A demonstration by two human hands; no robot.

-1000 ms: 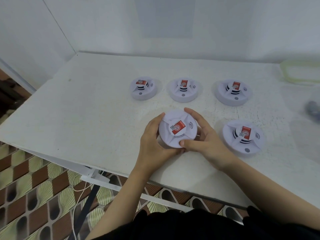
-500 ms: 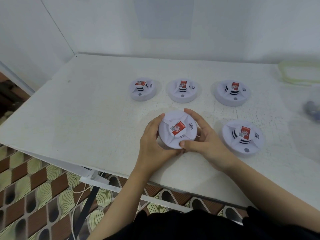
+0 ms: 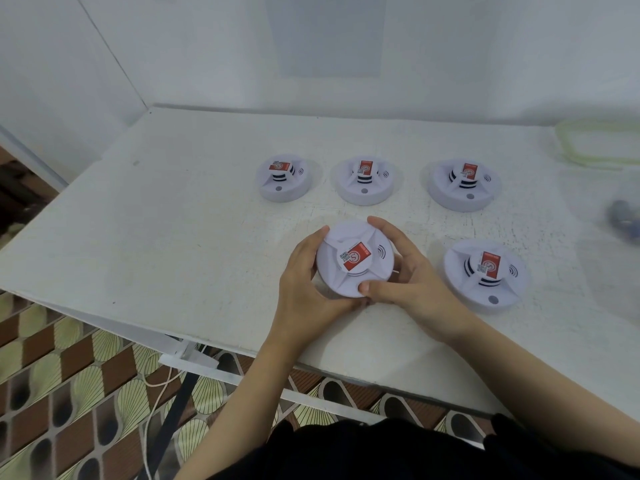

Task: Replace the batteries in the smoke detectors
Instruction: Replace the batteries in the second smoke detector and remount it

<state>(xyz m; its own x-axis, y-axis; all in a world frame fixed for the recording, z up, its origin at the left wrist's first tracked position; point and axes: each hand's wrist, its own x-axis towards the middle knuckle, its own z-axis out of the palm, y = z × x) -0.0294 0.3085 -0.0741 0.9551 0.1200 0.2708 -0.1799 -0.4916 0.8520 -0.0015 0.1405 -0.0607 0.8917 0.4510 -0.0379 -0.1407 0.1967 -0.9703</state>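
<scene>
A round white smoke detector (image 3: 349,275) with a red label on top is held just above the table's near middle. My left hand (image 3: 304,282) grips its left edge, and my right hand (image 3: 405,275) grips its right and near edge, thumb on the rim. Another detector (image 3: 485,275) lies to the right of my hands. Three more sit in a row behind: left detector (image 3: 284,178), middle detector (image 3: 364,181), right detector (image 3: 462,185). All face label up. The held detector's underside is hidden.
The white table (image 3: 173,237) has its front edge close to my body and walls behind and left. A clear container (image 3: 599,143) sits at the far right. A blurred dark object (image 3: 623,220) lies at the right edge. Patterned floor and a cable show below.
The held detector has turned slightly between my hands. The view has shifted a little; the other detectors have not moved.
</scene>
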